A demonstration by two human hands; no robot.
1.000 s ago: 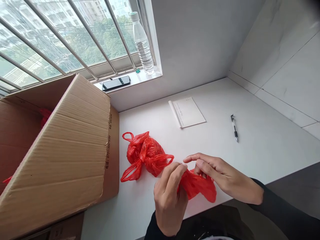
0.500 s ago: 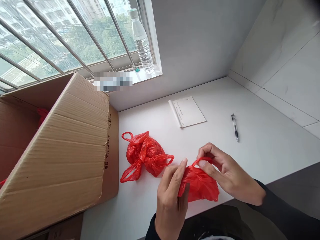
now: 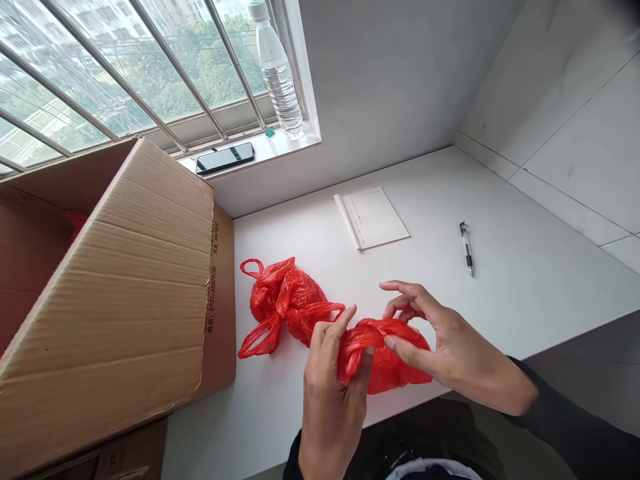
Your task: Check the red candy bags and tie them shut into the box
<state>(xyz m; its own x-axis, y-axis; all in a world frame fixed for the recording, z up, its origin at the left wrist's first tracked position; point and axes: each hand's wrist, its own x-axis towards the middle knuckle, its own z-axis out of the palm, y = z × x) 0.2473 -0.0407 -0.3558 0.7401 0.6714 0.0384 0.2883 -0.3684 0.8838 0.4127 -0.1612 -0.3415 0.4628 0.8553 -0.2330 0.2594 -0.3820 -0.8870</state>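
Observation:
Both my hands hold a small red plastic bag (image 3: 387, 360) just above the near edge of the white table (image 3: 525, 280). My left hand (image 3: 333, 393) pinches the bag's left end between thumb and fingers. My right hand (image 3: 445, 347) presses its thumb and forefinger on the bag's twisted top, with the other fingers spread above. A second red plastic bag (image 3: 285, 303), knotted with loose handles, lies on the table to the left, beside the box.
A large open cardboard box (image 3: 125, 293) fills the left side, with something red inside. A notepad (image 3: 373, 217) and a pen (image 3: 467, 248) lie further back. On the window sill stand a water bottle (image 3: 275, 67) and a phone (image 3: 225, 158).
My hands have twisted the bag's handles across its top. My right fingers have let go of the handle loop and spread out, and the bag has shifted slightly left.

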